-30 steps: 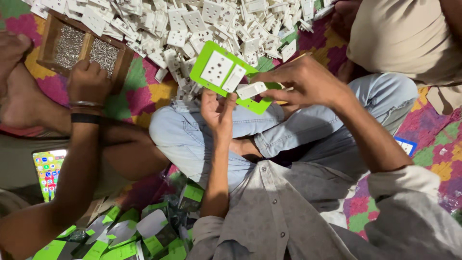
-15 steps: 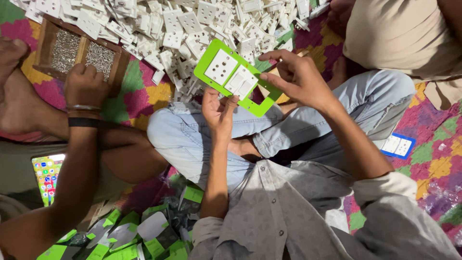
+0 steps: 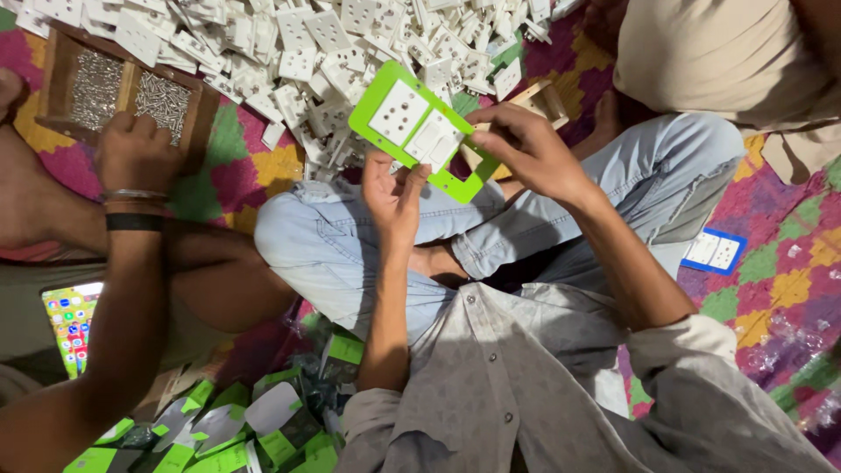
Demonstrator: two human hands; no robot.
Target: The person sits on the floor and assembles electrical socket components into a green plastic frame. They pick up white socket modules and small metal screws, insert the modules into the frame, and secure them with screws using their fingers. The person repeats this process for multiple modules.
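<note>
**Green plate up, both hands on it**

My left hand point(image 3: 396, 188) props the green plate point(image 3: 419, 131) from below; my right hand point(image 3: 526, 149) pinches its near edge, steadying the white inserts. Beyond the plate: a heap of white parts point(image 3: 307, 39). Left of it, someone's hand point(image 3: 136, 153) at a screw tray point(image 3: 53, 83), over the patterned mat point(image 3: 788, 289).

Your left hand point(image 3: 394, 194) props the green switch plate point(image 3: 420, 131) from below, at its six o'clock edge, fingers on the rim. Your right hand point(image 3: 526, 149) pinches the plate's four o'clock side beside the white inserts. At twelve o'clock lies a heap of white plastic parts point(image 3: 307, 44). At ten o'clock a co-worker's hand point(image 3: 136, 153) rests on a wooden screw tray point(image 3: 53, 70). Green packets point(image 3: 219, 429) lie at seven o'clock.
</note>
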